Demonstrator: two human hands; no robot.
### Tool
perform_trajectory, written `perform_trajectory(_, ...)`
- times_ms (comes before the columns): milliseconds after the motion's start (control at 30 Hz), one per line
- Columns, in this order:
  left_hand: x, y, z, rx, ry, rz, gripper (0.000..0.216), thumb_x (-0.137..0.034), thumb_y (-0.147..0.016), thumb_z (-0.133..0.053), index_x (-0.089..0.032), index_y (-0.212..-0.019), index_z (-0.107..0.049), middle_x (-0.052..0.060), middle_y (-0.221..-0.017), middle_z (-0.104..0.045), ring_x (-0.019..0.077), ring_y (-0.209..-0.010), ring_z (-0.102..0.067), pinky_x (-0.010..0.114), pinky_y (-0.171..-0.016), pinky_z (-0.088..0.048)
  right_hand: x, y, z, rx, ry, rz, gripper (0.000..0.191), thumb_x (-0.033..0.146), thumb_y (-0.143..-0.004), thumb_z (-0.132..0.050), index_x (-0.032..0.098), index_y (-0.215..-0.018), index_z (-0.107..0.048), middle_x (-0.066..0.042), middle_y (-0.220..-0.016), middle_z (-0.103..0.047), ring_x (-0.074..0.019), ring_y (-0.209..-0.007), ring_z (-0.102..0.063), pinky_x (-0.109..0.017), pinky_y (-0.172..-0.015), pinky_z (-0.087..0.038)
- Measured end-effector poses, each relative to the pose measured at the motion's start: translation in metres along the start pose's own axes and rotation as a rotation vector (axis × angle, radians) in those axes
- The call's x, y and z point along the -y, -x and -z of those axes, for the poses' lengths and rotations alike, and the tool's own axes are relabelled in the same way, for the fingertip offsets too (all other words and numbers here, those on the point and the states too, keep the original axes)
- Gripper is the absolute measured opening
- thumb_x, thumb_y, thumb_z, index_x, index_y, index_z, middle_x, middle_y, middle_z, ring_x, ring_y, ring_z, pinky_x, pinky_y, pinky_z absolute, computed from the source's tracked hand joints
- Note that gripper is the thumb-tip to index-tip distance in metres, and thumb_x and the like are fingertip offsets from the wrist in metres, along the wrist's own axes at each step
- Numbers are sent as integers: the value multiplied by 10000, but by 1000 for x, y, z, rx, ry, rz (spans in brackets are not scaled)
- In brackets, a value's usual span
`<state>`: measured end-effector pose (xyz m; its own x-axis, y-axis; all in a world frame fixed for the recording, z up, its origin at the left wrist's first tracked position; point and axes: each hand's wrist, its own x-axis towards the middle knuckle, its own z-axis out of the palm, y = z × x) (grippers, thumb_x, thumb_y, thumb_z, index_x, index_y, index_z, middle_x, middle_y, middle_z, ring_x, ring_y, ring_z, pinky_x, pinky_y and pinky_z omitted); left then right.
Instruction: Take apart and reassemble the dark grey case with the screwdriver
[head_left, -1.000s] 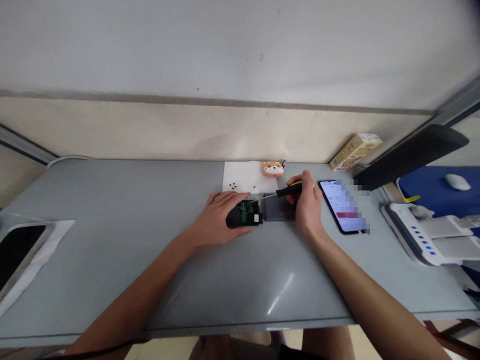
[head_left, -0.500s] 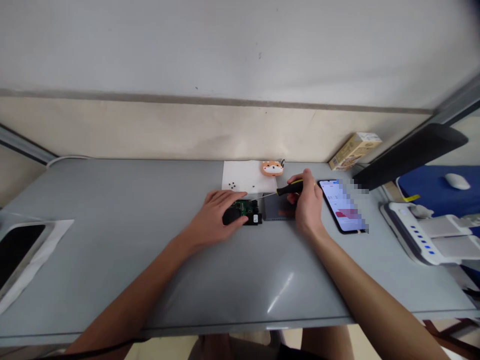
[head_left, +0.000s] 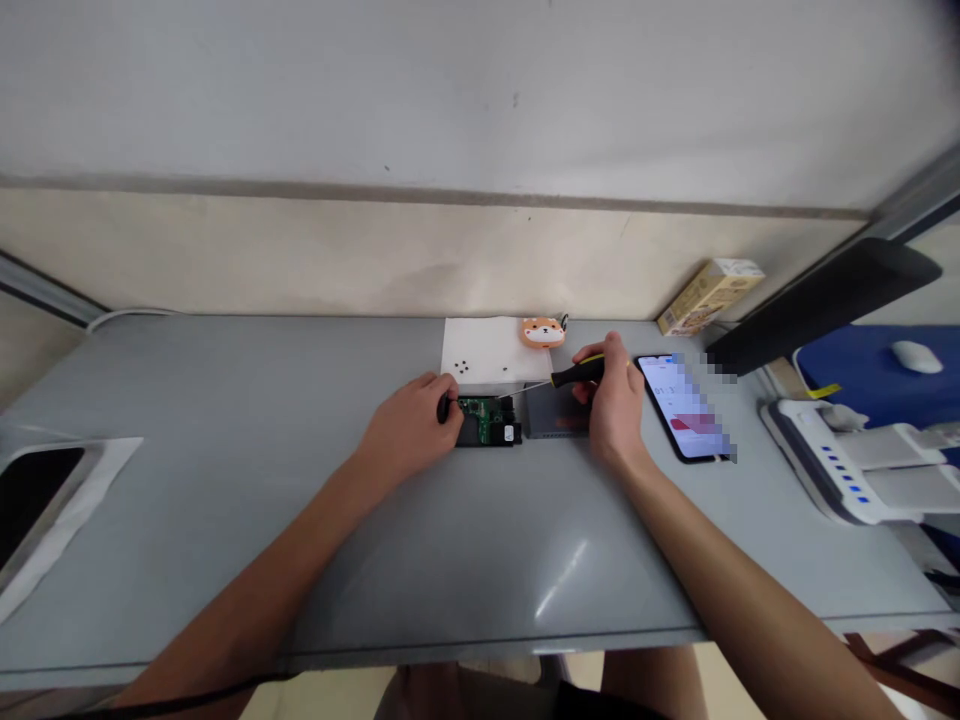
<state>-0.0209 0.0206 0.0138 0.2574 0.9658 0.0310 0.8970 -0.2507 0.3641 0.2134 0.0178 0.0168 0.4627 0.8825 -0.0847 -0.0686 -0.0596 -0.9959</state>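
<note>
Board, small and green, sits in a black case near the middle back of the grey surface. The left hand holds the left end of the case. Its fingers are bent and pinch that end, and they hide it from view. The right hand is well to the right of the board. Its fingers are pressed tight around the black and yellow handle of a screwdriver. The thin metal shaft slants down to the left, and its tip is at the right edge of the board. I cannot tell if the tip touches it.

A flat grey box lies just beside the case on the right. The shaft goes over its back corner, and the right hand hides its right end.

Behind the case lies a white paper with a few tiny dark screws on it. An orange toy with an animal face sits at the paper's back right corner.

A phone with a lit screen lies just to the right of the right hand. Further back, a tan carton leans by the wall. A dark screen juts in from the far right. Below it sits a white machine with blue dots, and a white mouse lies behind that.

Far to the left, a dark tablet lies on a white sheet, well apart from both hands.
</note>
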Motion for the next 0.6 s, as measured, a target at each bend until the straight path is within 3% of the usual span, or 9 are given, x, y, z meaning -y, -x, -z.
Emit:
perform_trajectory(200,-8,-4,3,90,-122,25,103,-198,-945,-456,-212,-953,-558,72,-928,-646,242,-795,-628,345,-644,-416,0,-1,0,20,-19,26,569,744,-890,-503,207,-795,-666,17,-675,-481,-98,-553,-469,-183,-437,-457)
perform_trajectory(433,-7,0,0,50,-153,16,165,-215,-971,-441,-193,-1026,-595,105,-970,-654,267,-823,-644,381,-685,-474,3,0,0,21,-18,-4,563,752,-875,-514,213,-807,-661,28,-657,-445,-101,-536,-466,-181,-383,-425)
perform_trajectory(533,-5,7,-1,-80,-174,-83,251,-295,-1001,-467,-182,-1176,-608,148,-1184,-665,333,-1112,-623,472,-911,-485,5,1,0,34,-9,28,570,748,-885,-502,207,-792,-653,21,-661,-467,-103,-533,-470,-191,-379,-425)
perform_trajectory(600,-2,12,-4,-117,-135,-221,342,-372,-1018,-498,-211,-1309,-577,131,-1359,-627,335,-1285,-552,526,-1099,-377,6,3,1,42,5,56,575,744,-897,-486,205,-787,-652,14,-671,-487,-107,-538,-480,-192,-370,-409)
